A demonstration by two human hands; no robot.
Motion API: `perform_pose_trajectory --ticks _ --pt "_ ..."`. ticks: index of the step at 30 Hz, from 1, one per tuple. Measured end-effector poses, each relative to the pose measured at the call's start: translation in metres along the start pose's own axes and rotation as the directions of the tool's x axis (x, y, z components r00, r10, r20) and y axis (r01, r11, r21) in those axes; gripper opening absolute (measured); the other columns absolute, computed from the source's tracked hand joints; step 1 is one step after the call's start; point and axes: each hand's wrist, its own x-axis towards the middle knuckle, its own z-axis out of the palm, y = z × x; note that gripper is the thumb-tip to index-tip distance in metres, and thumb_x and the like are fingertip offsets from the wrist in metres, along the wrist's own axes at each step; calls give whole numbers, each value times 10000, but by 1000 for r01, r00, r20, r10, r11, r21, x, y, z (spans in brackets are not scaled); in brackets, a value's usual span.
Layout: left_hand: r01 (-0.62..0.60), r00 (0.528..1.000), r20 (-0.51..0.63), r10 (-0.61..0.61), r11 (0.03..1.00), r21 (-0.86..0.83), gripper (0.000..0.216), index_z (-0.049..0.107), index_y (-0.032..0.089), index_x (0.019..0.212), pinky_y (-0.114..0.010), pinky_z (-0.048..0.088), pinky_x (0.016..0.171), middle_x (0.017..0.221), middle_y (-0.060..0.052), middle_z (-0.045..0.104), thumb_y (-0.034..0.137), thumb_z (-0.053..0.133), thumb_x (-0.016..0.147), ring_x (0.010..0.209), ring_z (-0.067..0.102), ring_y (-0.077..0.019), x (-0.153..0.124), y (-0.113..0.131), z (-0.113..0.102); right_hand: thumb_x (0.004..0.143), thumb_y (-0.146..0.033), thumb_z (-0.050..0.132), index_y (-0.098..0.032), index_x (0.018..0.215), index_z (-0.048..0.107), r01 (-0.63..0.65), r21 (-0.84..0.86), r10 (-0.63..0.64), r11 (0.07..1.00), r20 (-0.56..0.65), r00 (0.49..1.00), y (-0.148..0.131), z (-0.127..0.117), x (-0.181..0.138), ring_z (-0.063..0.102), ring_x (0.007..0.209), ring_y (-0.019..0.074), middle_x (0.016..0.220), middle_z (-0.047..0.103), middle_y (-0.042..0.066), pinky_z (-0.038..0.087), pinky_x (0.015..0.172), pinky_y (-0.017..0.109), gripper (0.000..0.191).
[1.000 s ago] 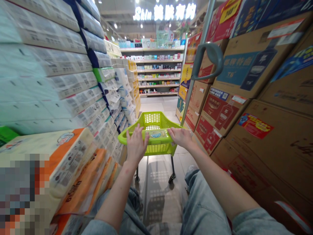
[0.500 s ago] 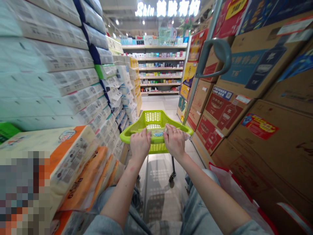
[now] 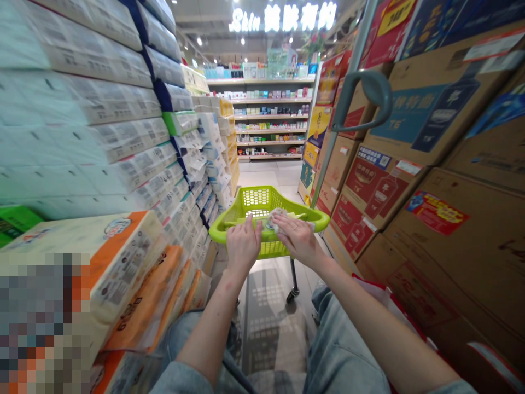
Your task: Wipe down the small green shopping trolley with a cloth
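A lime-green plastic shopping cart (image 3: pixel 262 200) on small wheels stands in the aisle right in front of me. My left hand (image 3: pixel 243 247) lies over the middle of its rear handle bar (image 3: pixel 221 232), fingers curled across the top. My right hand (image 3: pixel 298 238) is beside it, fingers pressed down on a crumpled whitish wipe (image 3: pixel 274 214) lying on the handle's label area. Both forearms are bare, and my light-blue trousers show below.
Stacked tissue packs (image 3: pixel 102 148) wall the left side. Piled cardboard boxes (image 3: pixel 414 164) wall the right, with a grey metal pole and loop handle (image 3: pixel 363 98) leaning on them. A red-and-white bag (image 3: pixel 383 295) lies by my right leg. The tiled aisle (image 3: pixel 266 172) leads to product shelves (image 3: pixel 270 120).
My right hand slid from the right end of the handle to its middle and now presses a crumpled wipe there. My left hand shifted slightly right along the bar.
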Motion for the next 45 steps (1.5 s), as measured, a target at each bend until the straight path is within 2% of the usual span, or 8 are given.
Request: perform_pose_trajectory --ticks 5,10,15,24,30,35,40,45 --pt "-57 998 37 58 998 -25 497 490 61 1255 -358 369 777 955 -155 676 383 252 960 853 617 -239 1 7 -2 960 -322 321 -197 1191 586 -211 -41 213 977 65 975 19 -6 18 514 1192 167 1253 597 65 384 1011 320 373" --pt "-109 977 182 107 994 2 443 568 134 1183 -322 389 696 886 -102 707 344 248 959 770 643 -212 11 -2 -11 971 -370 300 -219 1040 630 -345 -105 356 933 107 929 28 -6 27 583 1008 145 1053 659 32 413 880 255 369" --pt "-100 962 266 62 986 135 591 690 149 720 -346 403 686 686 -112 695 367 192 953 664 646 -222 17 -21 -15 970 -371 302 -224 1037 627 -329 -98 338 939 84 938 31 -9 22 577 1009 152 1055 657 30 416 856 254 363" --pt "-50 965 260 22 994 101 623 708 102 731 -349 406 621 662 -143 684 331 167 938 586 616 -209 12 -17 -9 951 -295 329 -212 1255 550 -162 -101 156 982 -58 986 -10 8 9 430 1260 197 1310 553 51 302 1076 380 385" --pt "-91 968 244 59 988 121 604 698 112 730 -326 398 611 656 -135 682 314 168 939 578 610 -194 12 -13 -11 960 -325 308 -203 1203 578 -139 -177 163 974 129 978 -21 8 38 538 1100 196 1166 630 77 377 974 343 383" --pt "-84 975 217 50 985 150 602 699 112 704 -329 397 587 623 -134 674 302 175 932 581 628 -212 9 -5 -10 969 -403 238 -217 955 654 -200 -309 301 930 324 897 -16 5 65 596 914 190 963 670 62 416 819 307 456" --pt "-32 982 189 5 989 142 599 699 99 675 -337 405 594 605 -148 669 300 191 922 571 629 -214 8 -2 -9 970 -397 244 -228 975 643 -206 -288 268 935 193 944 -19 8 54 580 948 197 970 665 66 402 842 316 433" --pt "-28 979 205 -1 990 136 585 701 101 703 -339 401 604 636 -149 679 303 196 920 571 627 -213 8 -5 -12 949 -316 336 -241 1239 547 -116 -152 115 982 -17 993 -27 13 16 453 1222 208 1292 554 60 317 1042 377 367"
